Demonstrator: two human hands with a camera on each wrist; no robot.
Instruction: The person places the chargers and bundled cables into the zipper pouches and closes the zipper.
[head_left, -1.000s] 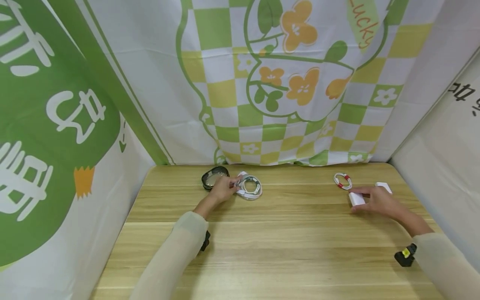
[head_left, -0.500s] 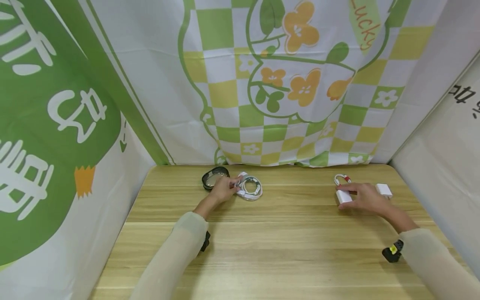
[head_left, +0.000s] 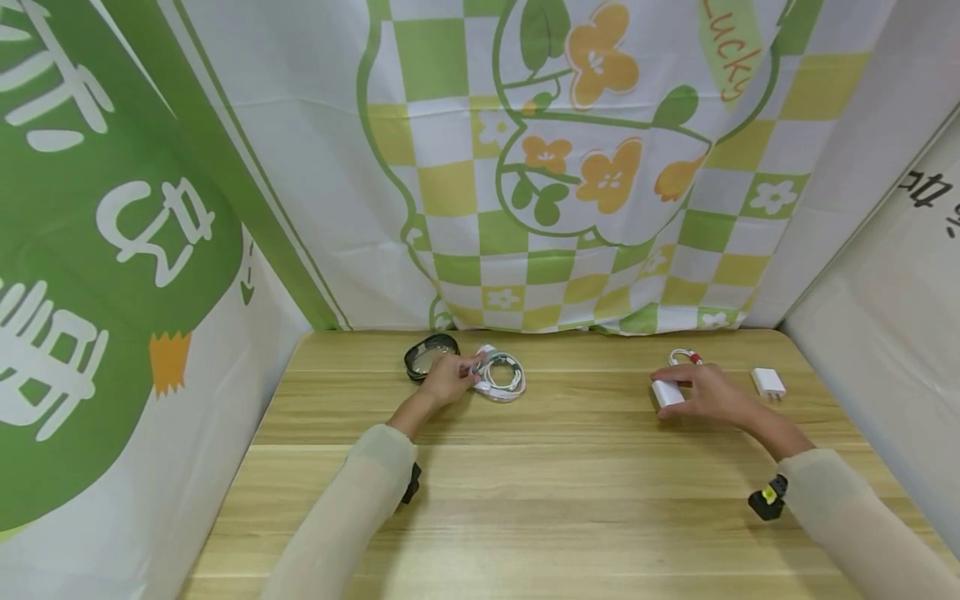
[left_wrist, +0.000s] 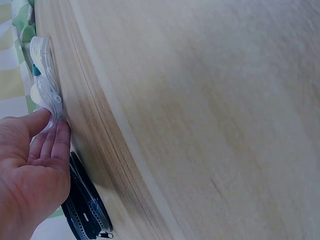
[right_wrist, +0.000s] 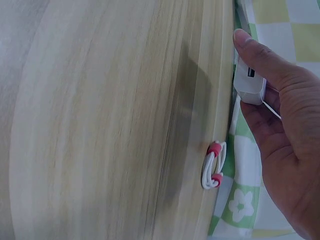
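Observation:
My left hand pinches the near edge of a clear pouch between thumb and fingers. Inside the clear plastic lies a coiled white cable with a dark green tie. Just left of that hand sits a black zip case with a see-through top, partly hidden by the fingers. On the right, my right hand grips a white charger plug by its two sides, raised over the table; its port slot shows in the right wrist view. A white cable coil with red ties lies behind this hand, partly covered.
A second white charger plug, prongs toward me, lies at the far right of the wooden table. A checked cloth hangs along the back edge, with fabric walls at both sides.
My right hand has carried the charger plug leftward, past the front of the red-tied cable, uncovering the second plug. The left hand has kept its place on the clear pouch.

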